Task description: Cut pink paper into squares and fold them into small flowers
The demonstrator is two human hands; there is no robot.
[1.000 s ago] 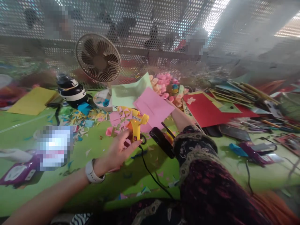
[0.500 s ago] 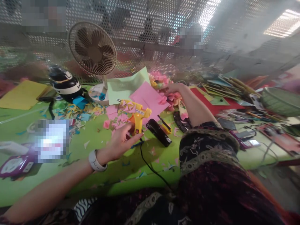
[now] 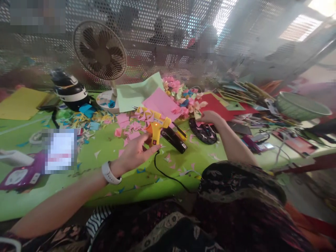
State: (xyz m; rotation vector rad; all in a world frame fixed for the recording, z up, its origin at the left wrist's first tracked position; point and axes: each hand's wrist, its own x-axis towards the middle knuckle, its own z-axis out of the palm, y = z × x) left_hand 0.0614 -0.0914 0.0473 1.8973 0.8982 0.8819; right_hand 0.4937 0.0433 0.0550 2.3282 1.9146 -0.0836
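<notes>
My left hand (image 3: 138, 152) is at the handle of a yellow glue gun (image 3: 156, 131), its fingers curled round the handle and its thumb below. Pink paper scraps (image 3: 126, 120) lie round the gun's nozzle. Just right of it are a black stapler (image 3: 174, 140) and a yellow cutter (image 3: 181, 131). My right hand (image 3: 210, 117) is above a round black object (image 3: 203, 132), beside the heap of paper flowers (image 3: 183, 99); its fingertips are partly hidden, and I cannot make out what they hold.
A fan (image 3: 101, 52) and a black bottle (image 3: 70, 92) stand at the back left. A phone (image 3: 60, 150) is at the left. Green (image 3: 139, 91) and pink sheets (image 3: 161, 103) lie centrally. A green basket (image 3: 301, 106) sits at the right. A black cord (image 3: 170, 176) runs toward me.
My right hand has moved from the pink flowers toward me and to the right, near the round black object. My left hand stays at the glue gun. The view has shifted slightly right.
</notes>
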